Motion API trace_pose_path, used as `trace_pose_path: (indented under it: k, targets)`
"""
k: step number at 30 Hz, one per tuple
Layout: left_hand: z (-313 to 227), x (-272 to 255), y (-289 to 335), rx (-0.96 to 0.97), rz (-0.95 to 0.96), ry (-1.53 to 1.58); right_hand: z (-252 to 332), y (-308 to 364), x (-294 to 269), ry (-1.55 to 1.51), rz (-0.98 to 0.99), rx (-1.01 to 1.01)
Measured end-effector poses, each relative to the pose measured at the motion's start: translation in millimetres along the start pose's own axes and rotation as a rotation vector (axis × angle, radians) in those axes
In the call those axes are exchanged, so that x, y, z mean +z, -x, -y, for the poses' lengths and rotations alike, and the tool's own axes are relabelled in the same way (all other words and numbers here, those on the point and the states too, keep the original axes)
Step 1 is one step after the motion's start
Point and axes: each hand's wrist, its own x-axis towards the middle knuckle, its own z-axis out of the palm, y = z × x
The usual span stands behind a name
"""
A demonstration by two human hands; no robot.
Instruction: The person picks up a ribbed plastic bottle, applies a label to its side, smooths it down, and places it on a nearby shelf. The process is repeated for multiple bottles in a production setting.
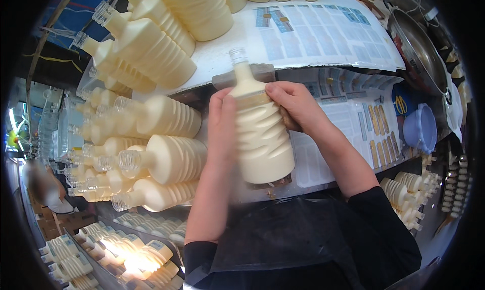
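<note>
A cream bottle (265,153) with a wavy ribbed body and a clear threaded neck lies in front of me, neck pointing away. Across its shoulder runs a tan label strip (250,97) with a dark speckled upper edge. My left hand (221,113) is closed along the bottle's left side, slightly blurred. On the right side, my right hand (294,106) grips the bottle, its thumb pressing the strip's right end while the other fingers curl underneath, partly hidden. Behind the neck sits a grey-brown block (260,72).
Many cream bottles (174,159) are stacked at left, with larger ones (151,50) behind. Label sheets (318,32) cover the white table; another sheet (348,113) carries tan strips. A lilac bucket (420,128) and a metal pan (419,47) are at right. A blurred person (45,186) is at far left.
</note>
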Motion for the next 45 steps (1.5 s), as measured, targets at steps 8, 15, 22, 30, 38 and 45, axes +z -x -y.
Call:
trace_pose_path:
  k: [8,15,22,30,38,45]
  targets:
    - [4.1,-9.3,-4.9,-0.029,-0.022,0.103,-1.8,-1.6,-6.0,0.025,0.028,0.032]
    - [-10.9,-3.6,4.9,-0.126,-0.035,0.353,16.3,8.6,-1.4,0.387,-0.135,-0.157]
    - [4.3,-7.2,-5.8,0.03,0.007,-0.021,13.0,8.4,1.6,0.117,-0.039,-0.056]
    - [16.4,-19.8,-13.1,0.052,0.033,-0.029,8.5,7.8,5.3,0.106,-0.06,-0.087]
    - [11.2,-9.8,28.8,-0.098,0.164,-0.028,4.3,29.2,-20.7,0.063,-0.009,0.092]
    - [-12.5,9.1,38.5,0.14,0.0,-0.499,-10.4,35.1,-17.6,-0.05,-0.027,0.172]
